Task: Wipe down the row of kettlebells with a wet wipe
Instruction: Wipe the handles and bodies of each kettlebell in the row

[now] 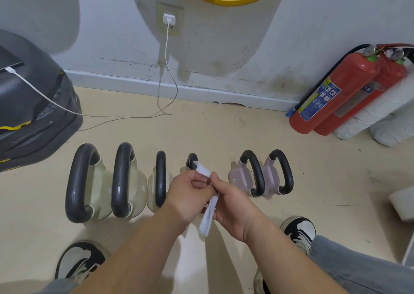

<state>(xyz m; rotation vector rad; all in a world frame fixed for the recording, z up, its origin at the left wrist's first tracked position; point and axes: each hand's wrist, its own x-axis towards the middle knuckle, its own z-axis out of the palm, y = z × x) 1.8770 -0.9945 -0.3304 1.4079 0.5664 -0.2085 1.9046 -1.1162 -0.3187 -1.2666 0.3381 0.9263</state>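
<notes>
While kettlebells [161, 179] stand aligned, hands pinch wipe [209, 217]

The floor [224, 132] is a pale beige sheet surface with scuffs. The far wall [302, 36] is off-white, stained near its grey skirting board [139, 85]. A wall socket [169, 21] holds a white charger [169, 18]; its cable [167, 69] runs down to the floor. At far right, two red fire extinguishers [331, 94] lean against the wall. At left stands a dark grey machine [33, 105].
</notes>
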